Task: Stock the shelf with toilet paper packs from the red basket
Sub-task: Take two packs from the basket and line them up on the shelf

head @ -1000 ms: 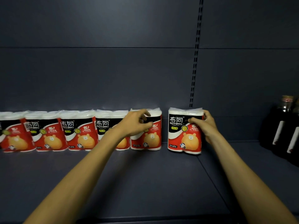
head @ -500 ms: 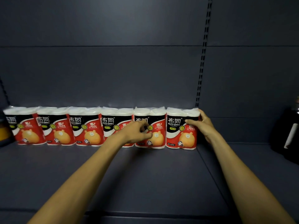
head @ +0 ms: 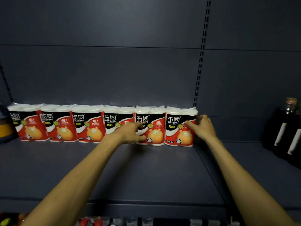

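The dark shelf (head: 146, 173) carries six toilet paper packs (head: 88, 123) upright in one touching row along the back panel. Dark bottles (head: 284, 128) stand far right. The left hand (head: 130, 133) rests spread against the fifth pack (head: 150, 126). The right hand (head: 202, 128) touches the end pack (head: 178, 128), fingers spread.

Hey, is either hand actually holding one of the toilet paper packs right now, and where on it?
No grip. The right hand rests open on the rightmost pack, at its right side; the left hand touches the next pack.

Toilet paper packs (head: 180, 126) read "BUTONG", "260", "2rolls".
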A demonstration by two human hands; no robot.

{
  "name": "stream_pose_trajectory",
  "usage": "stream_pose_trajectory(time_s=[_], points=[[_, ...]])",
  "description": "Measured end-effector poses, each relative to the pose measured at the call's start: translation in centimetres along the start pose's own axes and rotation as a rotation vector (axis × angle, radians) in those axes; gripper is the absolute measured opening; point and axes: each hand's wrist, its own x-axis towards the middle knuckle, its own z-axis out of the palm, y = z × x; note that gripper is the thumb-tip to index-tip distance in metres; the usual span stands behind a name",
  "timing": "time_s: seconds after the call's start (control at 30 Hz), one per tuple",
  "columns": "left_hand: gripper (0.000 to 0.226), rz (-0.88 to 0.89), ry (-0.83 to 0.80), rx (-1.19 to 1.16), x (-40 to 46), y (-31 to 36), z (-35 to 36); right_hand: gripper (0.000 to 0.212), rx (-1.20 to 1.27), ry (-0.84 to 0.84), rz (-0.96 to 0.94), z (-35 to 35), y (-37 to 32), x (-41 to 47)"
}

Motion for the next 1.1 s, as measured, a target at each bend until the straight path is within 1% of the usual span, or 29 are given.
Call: stream_pose_trajectory(time_s=[0.07,0.13,0.23,0.33,0.47,0.6,0.7,0.77,0.87,0.93,1.03,1.1], points=[[0.063,-0.016,0.002,0.013,-1.1,-0.8,-0.3,0.064,-0.151,-0.053,-0.01,0.0,-0.4,-2.1],[0.061,-0.034,0.002,0.0,-2.4,-1.9,-0.7,0.061,-0.281,-0.188,-0.045,0.5,-1.1,-4.1],[0.059,-0.047,-0.01,-0.002,-5.1,-4.1,-1.2,0.065,-0.383,-0.319,-0.115,2.0,-3.1,-7.0],[0.058,-0.077,0.013,-0.011,-9.3,-7.4,-2.0,0.068,-0.461,-0.366,-0.223,4.4,-6.5,-10.7],[0.058,-0.15,0.044,-0.051,-17.0,-13.3,-3.7,0.068,-0.441,-0.44,-0.354,9.1,-12.1,-16.8],[0.055,-0.257,0.122,-0.037,-27.2,-20.1,-5.1,0.061,-0.349,-0.537,-0.551,15.7,-18.6,-24.7],[0.051,-0.37,0.199,-0.045,-36.1,-25.3,-5.3,0.053,-0.259,-0.607,-0.719,21.6,-23.6,-31.5],[0.05,-0.483,0.223,-0.038,-42.2,-28.8,-4.8,0.049,-0.173,-0.703,-0.822,25.7,-26.5,-36.4],[0.06,-0.694,0.198,-0.062,-51.1,-33.4,-2.8,0.043,-0.104,-0.869,-0.96,32.0,-28.9,-44.1],[0.06,-0.842,0.188,-0.111,-56.9,-35.8,-0.3,0.04,-0.096,-0.999,-0.996,36.7,-29.0,-49.2],[0.061,-1.049,0.169,-0.18,-64.8,-38.5,5.3,0.039,-0.136,-1.191,-1.023,44.2,-26.7,-55.9],[0.053,-1.205,0.091,-0.244,-69.5,-39.8,10.0,0.038,-0.174,-1.341,-0.976,48.9,-24.0,-59.9]])
